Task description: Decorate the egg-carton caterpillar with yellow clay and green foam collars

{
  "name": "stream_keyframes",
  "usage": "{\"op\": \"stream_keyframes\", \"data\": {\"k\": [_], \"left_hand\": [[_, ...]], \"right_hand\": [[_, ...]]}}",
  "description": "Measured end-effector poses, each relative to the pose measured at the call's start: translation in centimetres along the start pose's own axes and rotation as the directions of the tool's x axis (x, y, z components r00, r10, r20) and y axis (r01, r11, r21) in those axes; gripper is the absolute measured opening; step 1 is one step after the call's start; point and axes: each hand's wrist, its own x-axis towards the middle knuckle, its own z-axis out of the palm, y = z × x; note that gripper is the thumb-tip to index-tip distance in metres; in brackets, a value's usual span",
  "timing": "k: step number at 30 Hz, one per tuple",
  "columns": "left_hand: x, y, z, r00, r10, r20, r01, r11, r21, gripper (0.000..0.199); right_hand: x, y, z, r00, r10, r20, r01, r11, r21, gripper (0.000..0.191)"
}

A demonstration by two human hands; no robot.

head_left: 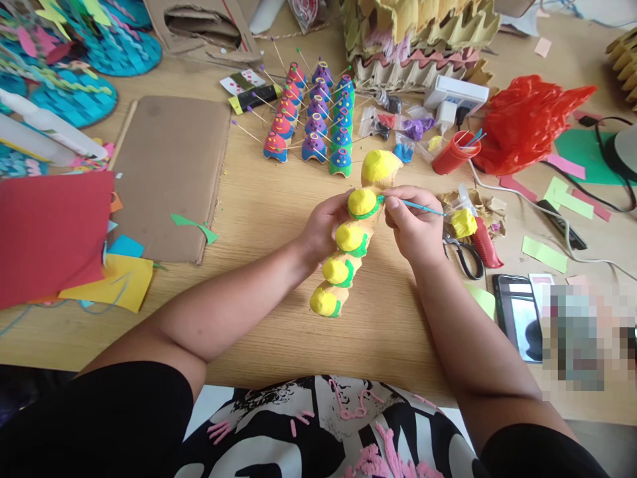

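Observation:
My left hand [329, 229] is closed on a strip of egg carton [354, 242] from its left side. The strip's bumps are capped in yellow clay or paint, with green along the lower edges of several; the farthest bump shows no green. Between thumb and fingers of my right hand [415, 222] is a thin blue stick [423, 208], its tip at the green edge of the second bump from the far end. Whether the stick ends in a brush or a blade is hidden. Beyond stand finished-looking caterpillar strips in red [283, 123], purple [316, 125] and blue-green [342, 136].
At right lie scissors [465, 257], yellow clay [462, 223], a red cup [454, 153], a red plastic bag [530, 126] and a phone [517, 315]. Stacked egg trays [413, 40] stand at the back. Cardboard [172, 176] and red paper [50, 232] lie left.

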Motion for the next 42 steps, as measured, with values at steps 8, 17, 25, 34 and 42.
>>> {"op": "stream_keyframes", "data": {"k": [8,17,25,34,42], "left_hand": [[0.2,0.0,-0.1,1.000,-0.008,0.030,0.009,1.000,-0.005,0.028],[0.0,-0.1,0.2,1.000,0.000,0.009,0.000,1.000,0.000,0.028],[0.2,0.0,-0.1,1.000,0.005,0.020,-0.006,1.000,0.024,0.028],[0.0,0.1,0.1,1.000,-0.006,0.025,0.005,1.000,0.011,0.029],[0.0,0.1,0.2,0.999,0.009,0.050,-0.011,0.999,0.034,0.032]], "right_hand": [[0.0,-0.6,0.8,0.993,0.091,0.073,-0.100,0.985,0.142,0.046],[0.0,-0.8,0.9,0.995,0.070,0.066,-0.078,0.989,0.128,0.050],[0.1,-0.1,0.1,0.999,0.006,0.033,-0.008,0.996,0.086,0.033],[-0.2,-0.7,-0.2,0.993,-0.122,-0.002,0.120,0.985,-0.125,0.025],[-0.1,0.3,-0.3,0.968,-0.230,-0.097,0.213,0.964,-0.162,0.036]]}}
